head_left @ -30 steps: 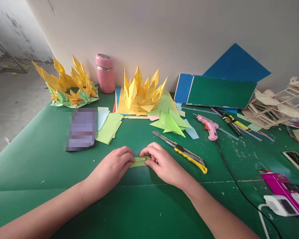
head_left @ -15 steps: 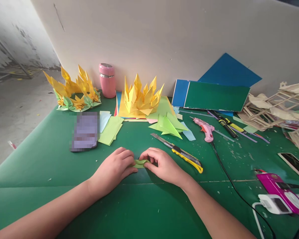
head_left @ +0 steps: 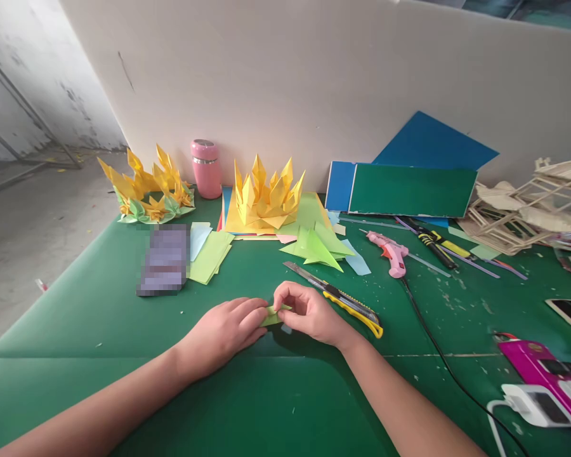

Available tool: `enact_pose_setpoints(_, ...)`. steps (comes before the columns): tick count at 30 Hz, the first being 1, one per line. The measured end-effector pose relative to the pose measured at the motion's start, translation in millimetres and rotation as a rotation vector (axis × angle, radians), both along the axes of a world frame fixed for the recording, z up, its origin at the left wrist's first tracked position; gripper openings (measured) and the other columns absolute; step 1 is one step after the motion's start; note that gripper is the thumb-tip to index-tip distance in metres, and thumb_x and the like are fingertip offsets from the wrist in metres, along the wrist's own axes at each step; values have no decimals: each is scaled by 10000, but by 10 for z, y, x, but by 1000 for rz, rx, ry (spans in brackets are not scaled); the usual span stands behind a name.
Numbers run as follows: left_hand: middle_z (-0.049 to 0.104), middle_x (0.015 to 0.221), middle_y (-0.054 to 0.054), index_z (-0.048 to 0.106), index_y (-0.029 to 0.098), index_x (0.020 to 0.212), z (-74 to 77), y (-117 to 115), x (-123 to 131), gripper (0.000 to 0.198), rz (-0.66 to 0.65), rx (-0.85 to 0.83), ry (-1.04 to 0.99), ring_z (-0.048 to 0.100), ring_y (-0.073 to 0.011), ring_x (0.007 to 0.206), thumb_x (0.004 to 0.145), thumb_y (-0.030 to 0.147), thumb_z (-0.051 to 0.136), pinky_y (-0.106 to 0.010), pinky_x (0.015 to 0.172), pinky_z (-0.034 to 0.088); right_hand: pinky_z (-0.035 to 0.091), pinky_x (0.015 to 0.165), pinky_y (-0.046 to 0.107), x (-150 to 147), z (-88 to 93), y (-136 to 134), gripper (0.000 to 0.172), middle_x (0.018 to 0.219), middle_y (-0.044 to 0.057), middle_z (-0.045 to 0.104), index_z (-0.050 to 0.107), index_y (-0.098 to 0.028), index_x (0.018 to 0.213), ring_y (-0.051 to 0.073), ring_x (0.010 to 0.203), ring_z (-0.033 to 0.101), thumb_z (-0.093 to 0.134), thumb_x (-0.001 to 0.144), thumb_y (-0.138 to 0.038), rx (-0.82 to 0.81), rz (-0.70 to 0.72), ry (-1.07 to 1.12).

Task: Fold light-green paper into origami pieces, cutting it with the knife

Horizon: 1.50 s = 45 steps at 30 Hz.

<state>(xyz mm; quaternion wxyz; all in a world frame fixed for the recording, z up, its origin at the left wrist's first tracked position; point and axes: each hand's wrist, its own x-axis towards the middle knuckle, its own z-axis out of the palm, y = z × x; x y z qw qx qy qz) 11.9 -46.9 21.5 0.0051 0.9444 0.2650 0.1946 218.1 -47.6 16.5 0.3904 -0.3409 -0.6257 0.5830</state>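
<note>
A small folded piece of green paper (head_left: 271,315) lies on the green table between my hands. My left hand (head_left: 228,327) presses its left end down, fingers closed together over it. With thumb and index finger, my right hand (head_left: 307,311) pinches the paper's right end. Just beyond the right hand lies a yellow utility knife (head_left: 342,299), blade out. Behind the hands are several folded green paper pieces (head_left: 316,246) and a stack of light green paper (head_left: 211,255).
A yellow paper crown (head_left: 269,200) sits on coloured sheets; a flower-trimmed crown (head_left: 155,193) stands left. There are a pink bottle (head_left: 206,170), a pink glue gun (head_left: 391,252) with a black cord, a pixelated dark object (head_left: 165,260), a magenta power strip (head_left: 535,368) and a wooden-stick model (head_left: 514,203).
My right hand has lifted slightly and its fingers have curled in to pinch the paper's end. My left hand lies flatter on the paper. The camera view has shifted a little.
</note>
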Motion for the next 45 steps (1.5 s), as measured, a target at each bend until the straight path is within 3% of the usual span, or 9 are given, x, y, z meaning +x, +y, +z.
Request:
enact_pose_setpoints(6, 696, 797, -36, 550, 198, 964, 149, 48, 234, 195, 236, -534, -302, 662, -195, 698, 922, 300, 390, -314, 640, 533, 411, 612, 252, 62, 12, 56, 375, 771, -20, 485, 583, -224, 911, 123, 672, 466, 678, 748, -548, -50, -67, 183)
enact_pose_setpoints(10, 653, 752, -28, 556, 189, 911, 135, 64, 402, 284, 331, -989, -676, 638, -177, 647, 857, 457, 476, -291, 573, 540, 476, 671, 276, 38, -29, 83, 383, 820, -12, 514, 581, -232, 883, 133, 723, 521, 750, 690, -516, -47, -179, 239)
enact_pose_setpoints(13, 619, 658, -7, 563, 170, 903, 54, 50, 441, 367, 362, -1141, -761, 567, -136, 522, 815, 526, 537, -253, 497, 480, 515, 659, 289, -8, -49, 87, 317, 796, -16, 551, 567, -225, 837, 134, 695, 564, 732, 719, -469, -96, -237, 214)
enact_pose_setpoints(18, 623, 657, -10, 580, 155, 914, 40, 26, 401, 445, 379, -1227, -740, 481, -106, 482, 811, 584, 519, -236, 483, 403, 527, 618, 290, -56, -33, 67, 278, 708, -26, 584, 563, -208, 780, 132, 610, 593, 727, 721, -425, -123, -303, 147)
enact_pose_setpoints(23, 580, 568, 7, 584, 158, 781, 99, 25, 392, 512, 410, -1258, -739, 454, -107, 470, 751, 666, 533, -244, 496, 387, 524, 583, 293, -93, -7, 35, 274, 663, -22, 586, 566, -209, 747, 139, 579, 586, 727, 711, -428, -97, -372, 112)
enact_pose_setpoints(30, 575, 556, 16, 577, 167, 691, 76, 13, 407, 489, 410, -1257, -828, 421, -87, 457, 753, 652, 560, -217, 486, 373, 523, 592, 288, -148, -33, -10, 232, 714, -13, 610, 586, -212, 806, 133, 576, 587, 723, 729, -383, -122, -428, 152)
enact_pose_setpoints(37, 556, 557, 20, 530, 178, 644, 113, 17, 404, 461, 393, -1327, -873, 392, -84, 466, 741, 626, 583, -212, 470, 345, 507, 620, 282, -116, 1, -44, 260, 676, -36, 556, 599, -224, 995, 130, 602, 582, 664, 779, -353, -97, -305, 139)
enact_pose_setpoints(45, 515, 523, 29, 526, 187, 632, 148, 19, 411, 452, 394, -1361, -826, 372, -90, 460, 723, 626, 577, -218, 463, 343, 470, 575, 257, -104, 16, -71, 181, 679, -43, 511, 539, -232, 933, 117, 586, 545, 609, 772, -275, -95, -243, 149)
